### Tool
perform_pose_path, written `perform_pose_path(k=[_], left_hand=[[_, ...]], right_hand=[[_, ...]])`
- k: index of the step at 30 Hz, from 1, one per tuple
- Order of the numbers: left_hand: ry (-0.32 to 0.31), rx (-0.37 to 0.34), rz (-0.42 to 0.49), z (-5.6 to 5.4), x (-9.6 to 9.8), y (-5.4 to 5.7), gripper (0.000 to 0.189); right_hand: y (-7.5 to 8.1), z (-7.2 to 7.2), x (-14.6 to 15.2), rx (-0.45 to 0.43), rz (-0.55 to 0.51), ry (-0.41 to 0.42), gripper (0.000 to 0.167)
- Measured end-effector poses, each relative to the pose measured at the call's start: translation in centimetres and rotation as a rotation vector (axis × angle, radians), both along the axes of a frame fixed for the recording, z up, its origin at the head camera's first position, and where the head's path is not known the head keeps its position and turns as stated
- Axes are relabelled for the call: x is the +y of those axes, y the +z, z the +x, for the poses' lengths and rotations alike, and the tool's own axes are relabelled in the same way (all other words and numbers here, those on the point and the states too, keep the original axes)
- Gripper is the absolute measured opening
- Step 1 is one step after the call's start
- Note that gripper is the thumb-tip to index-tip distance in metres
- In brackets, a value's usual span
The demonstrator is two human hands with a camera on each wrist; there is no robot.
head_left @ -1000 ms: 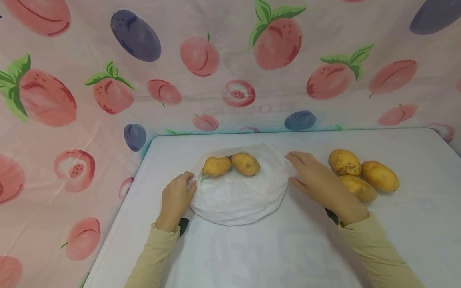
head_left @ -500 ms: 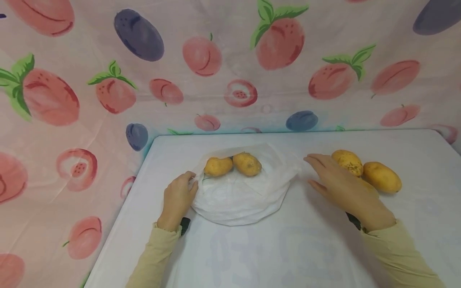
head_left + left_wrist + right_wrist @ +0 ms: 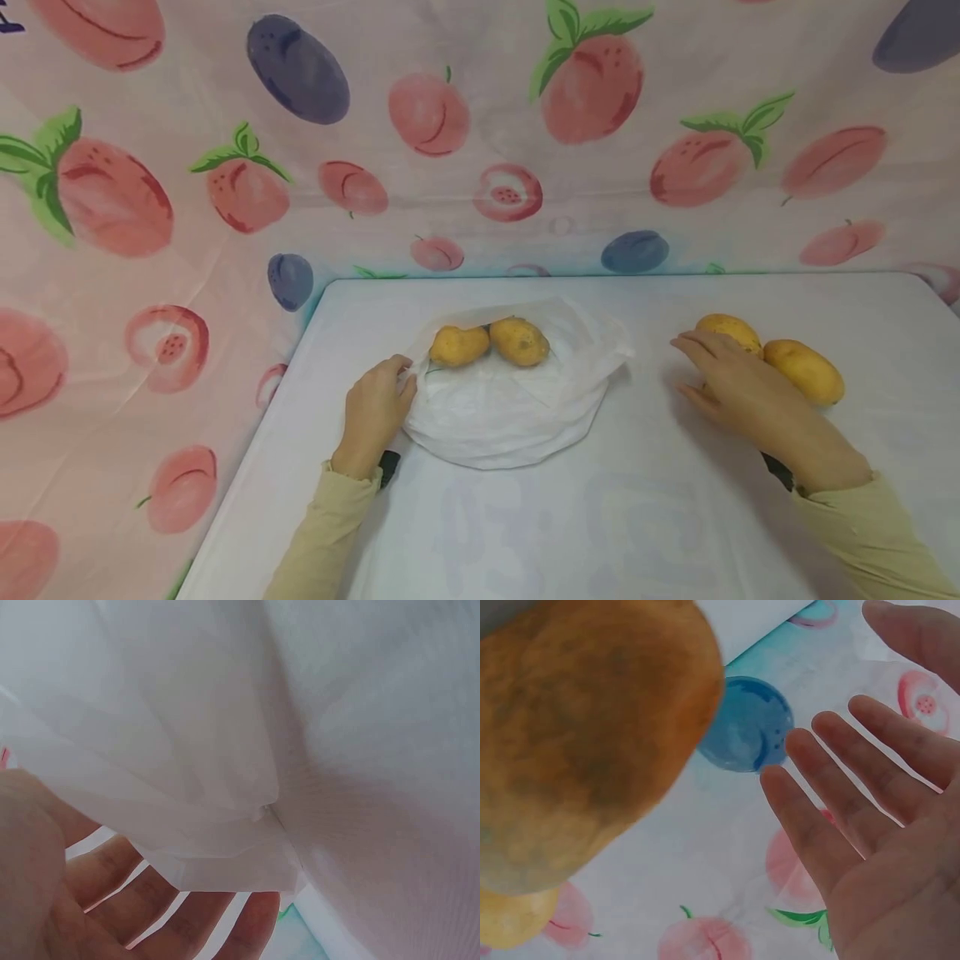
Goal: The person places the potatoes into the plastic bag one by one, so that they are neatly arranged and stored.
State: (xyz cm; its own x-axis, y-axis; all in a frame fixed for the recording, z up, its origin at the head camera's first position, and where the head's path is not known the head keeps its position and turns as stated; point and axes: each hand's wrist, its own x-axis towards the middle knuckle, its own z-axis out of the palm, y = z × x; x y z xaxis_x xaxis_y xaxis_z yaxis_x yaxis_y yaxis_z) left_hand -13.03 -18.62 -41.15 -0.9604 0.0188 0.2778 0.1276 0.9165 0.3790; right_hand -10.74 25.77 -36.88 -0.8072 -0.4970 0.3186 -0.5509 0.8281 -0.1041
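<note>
A white plastic bag lies spread on the table with its mouth towards the back. Two potatoes sit side by side at that mouth. My left hand pinches the bag's left rim between thumb and fingers; in the left wrist view the film hides part of the fingers. Over the right-hand pile, my right hand holds nothing, its fingers extended in the right wrist view. Beside it are a potato and another potato; the hand covers the rest of the pile.
A white cloth with faint print covers the table. Behind and to the left hangs a fruit-patterned curtain, meeting the table's back edge.
My right hand has moved right, away from the bag's right rim to the potato pile. That rim now spreads further right. The left hand has kept its place on the bag.
</note>
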Motion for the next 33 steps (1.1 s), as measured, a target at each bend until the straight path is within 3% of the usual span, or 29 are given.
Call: perform_pose_path(k=[16,33], left_hand=[[-0.006,-0.003,0.001,-0.1,-0.1,-0.1,0.022],[-0.002,-0.002,0.000,-0.1,-0.1,-0.1,0.021]], right_hand=[[-1.3,0.9,1.6,-0.060,0.025,-0.043,0.047],[-2.2,1.1,2.5,-0.038,0.034,-0.059,0.041]])
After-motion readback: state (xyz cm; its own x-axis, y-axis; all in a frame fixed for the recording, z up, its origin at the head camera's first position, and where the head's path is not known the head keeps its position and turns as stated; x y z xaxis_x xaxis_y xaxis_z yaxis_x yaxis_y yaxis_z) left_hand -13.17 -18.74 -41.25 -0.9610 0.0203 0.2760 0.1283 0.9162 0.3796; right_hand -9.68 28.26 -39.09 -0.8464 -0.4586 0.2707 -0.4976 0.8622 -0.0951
